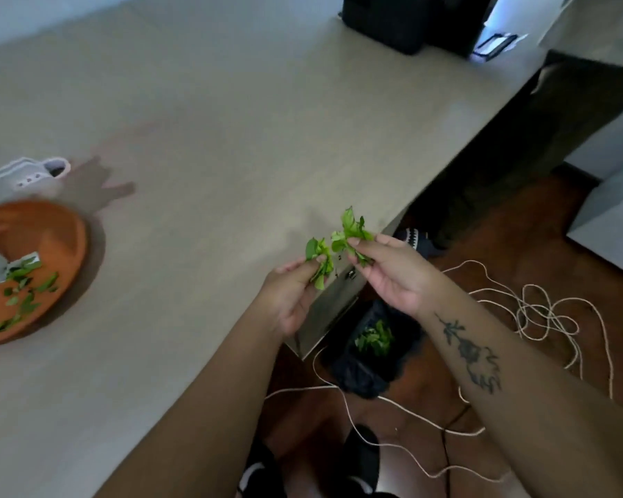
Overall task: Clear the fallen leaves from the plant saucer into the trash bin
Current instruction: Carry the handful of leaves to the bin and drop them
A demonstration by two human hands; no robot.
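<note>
An orange plant saucer (56,239) sits on the beige table at the far left, with several green leaves (24,292) lying in it. My left hand (290,292) pinches a small bunch of leaves (319,258) at the table's right corner. My right hand (392,273) holds a larger bunch of leaves (349,231) just beside it. Both bunches hover above the table edge. Below them on the floor stands a black-lined trash bin (365,368) with green leaves (374,337) inside.
A grey pot or watering can (22,176) lies behind the saucer. White cord (540,310) loops over the wooden floor to the right of the bin. Another person's dark trousers (540,138) stand by the table's far edge. A black box (392,19) sits at the table's back.
</note>
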